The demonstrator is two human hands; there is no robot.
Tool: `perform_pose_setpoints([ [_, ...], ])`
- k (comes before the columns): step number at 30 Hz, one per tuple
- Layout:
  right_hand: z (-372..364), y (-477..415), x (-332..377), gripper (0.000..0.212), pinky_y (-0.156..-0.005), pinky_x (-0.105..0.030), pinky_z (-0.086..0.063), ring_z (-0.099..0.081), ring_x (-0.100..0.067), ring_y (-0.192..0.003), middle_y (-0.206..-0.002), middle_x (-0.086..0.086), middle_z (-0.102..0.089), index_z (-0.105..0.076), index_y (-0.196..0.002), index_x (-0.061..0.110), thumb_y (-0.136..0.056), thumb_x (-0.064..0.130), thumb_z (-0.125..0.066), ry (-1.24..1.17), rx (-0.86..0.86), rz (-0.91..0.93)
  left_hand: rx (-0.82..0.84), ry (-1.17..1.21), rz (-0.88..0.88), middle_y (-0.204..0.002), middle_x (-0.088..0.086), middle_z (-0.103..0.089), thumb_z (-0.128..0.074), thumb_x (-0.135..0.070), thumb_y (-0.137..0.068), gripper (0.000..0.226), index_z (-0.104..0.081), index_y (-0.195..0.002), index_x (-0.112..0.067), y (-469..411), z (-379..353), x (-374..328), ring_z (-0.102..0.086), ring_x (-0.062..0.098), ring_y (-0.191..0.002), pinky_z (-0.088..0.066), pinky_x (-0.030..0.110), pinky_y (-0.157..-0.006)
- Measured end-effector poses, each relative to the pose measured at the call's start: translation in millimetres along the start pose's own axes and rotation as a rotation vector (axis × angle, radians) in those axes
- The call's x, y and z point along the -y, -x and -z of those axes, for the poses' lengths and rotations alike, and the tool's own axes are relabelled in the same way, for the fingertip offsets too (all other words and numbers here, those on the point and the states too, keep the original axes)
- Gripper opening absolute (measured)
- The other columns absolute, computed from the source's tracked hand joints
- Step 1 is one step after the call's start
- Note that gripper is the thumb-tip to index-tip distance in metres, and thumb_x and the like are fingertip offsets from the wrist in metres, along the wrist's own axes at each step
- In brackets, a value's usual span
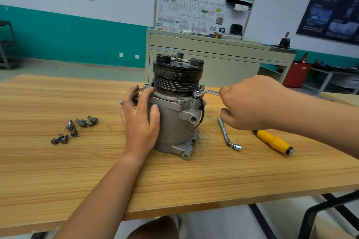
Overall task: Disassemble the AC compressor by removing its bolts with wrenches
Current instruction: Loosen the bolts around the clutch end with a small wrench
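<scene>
We see a yellow-handled screwdriver point(274, 141) on the wooden worktop point(174, 180) near the right hand point(252, 103), and a grey cabinet point(223, 60) beyond.

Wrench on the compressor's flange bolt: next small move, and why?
Probably swing the wrench handle to crack that bolt loose. The right hand grips the wrench, whose head sits on a bolt at the flange's right side, the left hand presses against the AC compressor body to brace it, and removed bolts already lie on the table.
</scene>
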State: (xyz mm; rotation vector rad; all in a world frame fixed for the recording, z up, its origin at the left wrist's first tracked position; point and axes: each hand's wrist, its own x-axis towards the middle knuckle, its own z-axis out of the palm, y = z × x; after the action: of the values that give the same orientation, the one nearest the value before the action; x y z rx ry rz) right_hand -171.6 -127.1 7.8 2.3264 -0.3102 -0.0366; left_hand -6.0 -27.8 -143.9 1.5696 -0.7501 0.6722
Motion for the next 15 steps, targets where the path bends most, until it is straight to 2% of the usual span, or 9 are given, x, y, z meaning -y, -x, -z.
perform_pose_setpoints([
  [2, -4, 1, 0, 0.020, -0.042, -0.024, -0.026, -0.035, -0.012, -0.048, -0.058, 0.003, -0.036, -0.037, -0.087, 0.014, -0.094, 0.031, -0.030, -0.029, 0.008, 0.000, 0.001, 0.002, 0.005, -0.140, 0.012, -0.033, -0.035, -0.034, -0.087, 0.048, -0.052, -0.127, -0.016, 0, 0, 0, -0.029, 0.007, -0.123, -0.029, 0.056, -0.105],
  [5, -6, 0, -1, 0.011, -0.039, -0.024, -0.023, -0.032, -0.012, -0.044, -0.055, 0.003, -0.033, -0.033, -0.089, 0.013, -0.095, 0.022, -0.034, 0.050, -0.034, 0.028, -0.002, 0.025, 0.005, -0.139, 0.010, -0.033, -0.035, -0.034, -0.087, 0.047, -0.053, -0.126, -0.016, 0, 0, 0, -0.029, 0.004, -0.122, -0.030, 0.055, -0.105],
  [7, -6, -2, -5, 0.007, -0.038, -0.024, -0.021, -0.030, -0.012, -0.043, -0.053, 0.003, -0.031, -0.038, -0.096, 0.013, -0.096, 0.020, -0.038, 0.103, -0.043, 0.048, -0.011, 0.044, 0.005, -0.137, 0.007, -0.034, -0.035, -0.033, -0.086, 0.047, -0.054, -0.125, -0.015, 0, 0, 0, -0.030, 0.003, -0.121, -0.031, 0.054, -0.106],
  [11, -10, -8, -13, 0.025, -0.041, -0.022, -0.025, -0.031, -0.010, -0.047, -0.058, 0.004, -0.034, -0.043, -0.110, 0.012, -0.098, 0.033, -0.035, 0.053, -0.019, 0.075, -0.023, 0.063, 0.009, -0.131, -0.005, -0.029, -0.035, -0.033, -0.086, 0.047, -0.054, -0.124, -0.015, -1, -1, 0, -0.030, 0.002, -0.120, -0.032, 0.053, -0.106],
  [15, -16, -10, -13, 0.030, -0.042, -0.023, -0.024, -0.032, -0.009, -0.048, -0.058, 0.004, -0.035, -0.043, -0.110, 0.013, -0.098, 0.036, -0.030, -0.015, -0.081, 0.094, -0.022, 0.058, 0.001, -0.131, -0.005, -0.028, -0.035, -0.032, -0.086, 0.046, -0.054, -0.125, -0.015, -1, -2, 1, -0.031, 0.004, -0.121, -0.032, 0.053, -0.106],
])
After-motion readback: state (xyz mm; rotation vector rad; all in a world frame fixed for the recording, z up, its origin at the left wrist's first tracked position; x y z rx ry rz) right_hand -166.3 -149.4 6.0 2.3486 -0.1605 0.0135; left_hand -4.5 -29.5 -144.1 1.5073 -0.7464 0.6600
